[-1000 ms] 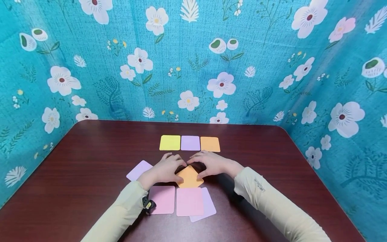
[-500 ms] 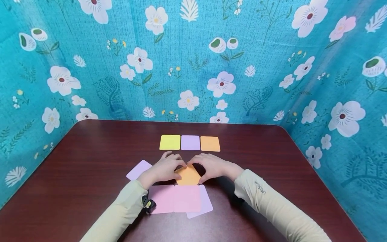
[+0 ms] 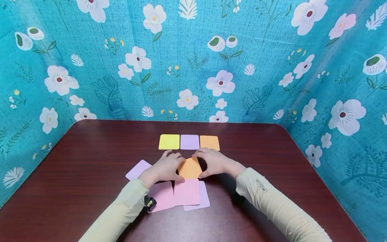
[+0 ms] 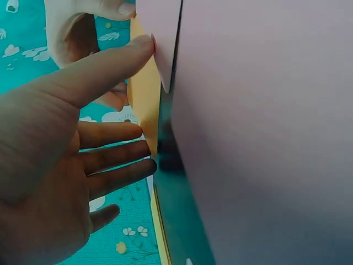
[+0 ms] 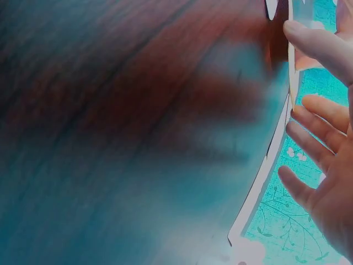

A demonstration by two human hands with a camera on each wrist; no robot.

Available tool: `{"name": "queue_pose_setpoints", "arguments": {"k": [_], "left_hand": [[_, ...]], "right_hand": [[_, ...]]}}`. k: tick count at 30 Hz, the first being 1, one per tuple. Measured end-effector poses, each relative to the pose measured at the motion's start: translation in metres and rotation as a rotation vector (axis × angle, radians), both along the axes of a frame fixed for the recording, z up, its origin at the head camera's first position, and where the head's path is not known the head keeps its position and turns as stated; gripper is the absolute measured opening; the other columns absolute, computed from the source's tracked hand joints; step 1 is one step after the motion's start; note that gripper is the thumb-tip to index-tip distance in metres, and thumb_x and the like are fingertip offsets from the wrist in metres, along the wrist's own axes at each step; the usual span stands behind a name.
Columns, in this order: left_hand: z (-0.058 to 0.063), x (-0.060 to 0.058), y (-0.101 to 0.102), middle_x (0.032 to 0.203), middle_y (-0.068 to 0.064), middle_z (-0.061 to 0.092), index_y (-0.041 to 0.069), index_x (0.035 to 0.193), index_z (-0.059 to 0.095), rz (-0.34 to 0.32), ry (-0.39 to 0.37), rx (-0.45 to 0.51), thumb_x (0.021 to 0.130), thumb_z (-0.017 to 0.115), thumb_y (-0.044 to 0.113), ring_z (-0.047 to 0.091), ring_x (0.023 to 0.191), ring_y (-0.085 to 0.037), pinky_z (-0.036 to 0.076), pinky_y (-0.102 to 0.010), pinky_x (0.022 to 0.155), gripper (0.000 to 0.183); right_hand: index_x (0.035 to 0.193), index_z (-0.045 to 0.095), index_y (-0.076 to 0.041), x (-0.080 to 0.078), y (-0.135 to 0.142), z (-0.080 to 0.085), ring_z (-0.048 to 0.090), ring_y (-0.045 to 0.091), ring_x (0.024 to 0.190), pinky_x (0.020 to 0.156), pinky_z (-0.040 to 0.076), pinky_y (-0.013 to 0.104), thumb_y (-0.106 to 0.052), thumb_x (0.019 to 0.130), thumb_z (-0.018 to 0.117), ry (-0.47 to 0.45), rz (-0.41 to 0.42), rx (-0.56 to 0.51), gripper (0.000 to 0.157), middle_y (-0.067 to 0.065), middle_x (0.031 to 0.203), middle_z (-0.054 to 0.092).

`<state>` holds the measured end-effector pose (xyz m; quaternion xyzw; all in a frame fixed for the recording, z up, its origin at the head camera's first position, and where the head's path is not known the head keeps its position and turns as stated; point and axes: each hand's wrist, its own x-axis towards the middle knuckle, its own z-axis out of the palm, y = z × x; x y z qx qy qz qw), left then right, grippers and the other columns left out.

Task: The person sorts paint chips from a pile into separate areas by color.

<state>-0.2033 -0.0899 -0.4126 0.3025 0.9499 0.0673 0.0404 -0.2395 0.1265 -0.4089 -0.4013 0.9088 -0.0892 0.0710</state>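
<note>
An orange square card [image 3: 189, 168] lies tilted on the table between my hands. My left hand [image 3: 165, 169] touches its left side, index finger at the upper edge and thumb near the lower corner. In the left wrist view that thumb [image 4: 135, 52] rests at the edge of a pink card, fingers straight and spread. My right hand [image 3: 215, 162] touches the orange card's right side with thumb and index finger, the other fingers loosely extended. Just below lies the middle pink card [image 3: 186, 193], overlapping a lavender card [image 3: 204, 196]. Another pink card [image 3: 163, 196] sits to its left, partly under my left wrist.
Along the back stand a yellow card [image 3: 169, 142], a lavender card [image 3: 189, 142] and an orange card [image 3: 210, 143] in a row. A tilted lavender card [image 3: 138, 169] lies left of my left hand. A flowered blue cloth [image 3: 193, 67] hangs behind the dark wooden table [image 3: 75, 188].
Between my hands the orange card has turned and slid away from me. The middle pink card and the lavender one under it have moved up with it; the left pink card has tilted.
</note>
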Motion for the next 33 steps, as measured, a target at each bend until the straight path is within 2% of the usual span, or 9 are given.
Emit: {"name": "queue_pose_setpoints", "arguments": {"k": [6, 11, 16, 26, 33], "left_hand": [[0.008, -0.004, 0.005, 0.119, -0.007, 0.053, 0.006, 0.126, 0.051, 0.031, -0.013, -0.031, 0.068, 0.071, 0.053, 0.046, 0.114, -0.022, 0.018, -0.049, 0.105, 0.077], [0.016, -0.009, 0.010, 0.122, -0.010, 0.052, 0.003, 0.128, 0.047, 0.049, 0.028, -0.048, 0.071, 0.069, 0.052, 0.046, 0.114, -0.023, 0.019, -0.048, 0.106, 0.079], [0.020, -0.016, 0.016, 0.120, -0.011, 0.051, 0.001, 0.128, 0.046, 0.069, 0.046, -0.055, 0.067, 0.074, 0.049, 0.047, 0.111, -0.024, 0.020, -0.049, 0.106, 0.082], [0.019, -0.027, 0.022, 0.119, -0.011, 0.050, 0.004, 0.129, 0.045, 0.072, 0.041, -0.079, 0.063, 0.077, 0.048, 0.047, 0.111, -0.027, 0.021, -0.048, 0.105, 0.086], [0.021, -0.036, 0.030, 0.116, -0.011, 0.050, 0.005, 0.128, 0.046, 0.061, 0.028, -0.056, 0.064, 0.077, 0.046, 0.049, 0.107, -0.027, 0.024, -0.048, 0.103, 0.082]], "right_hand": [[0.124, 0.053, -0.013, -0.002, 0.002, 0.002, 0.047, 0.020, 0.111, 0.095, 0.039, 0.040, -0.047, 0.063, 0.075, 0.084, -0.041, -0.037, 0.074, 0.003, 0.124, 0.049], [0.126, 0.052, -0.010, -0.004, 0.005, 0.005, 0.048, 0.019, 0.107, 0.093, 0.041, 0.038, -0.046, 0.062, 0.075, 0.152, -0.062, -0.084, 0.077, 0.003, 0.121, 0.048], [0.128, 0.050, -0.008, -0.006, 0.008, 0.007, 0.049, 0.022, 0.108, 0.093, 0.043, 0.039, -0.045, 0.061, 0.075, 0.146, -0.096, -0.148, 0.080, 0.006, 0.123, 0.049], [0.127, 0.051, -0.009, -0.011, 0.021, 0.008, 0.046, 0.021, 0.112, 0.094, 0.039, 0.043, -0.045, 0.063, 0.075, 0.125, -0.132, -0.177, 0.077, 0.007, 0.125, 0.048], [0.121, 0.057, -0.010, -0.015, 0.030, 0.006, 0.044, 0.021, 0.109, 0.092, 0.042, 0.042, -0.040, 0.064, 0.076, 0.086, -0.163, -0.181, 0.068, 0.005, 0.122, 0.045]]}}
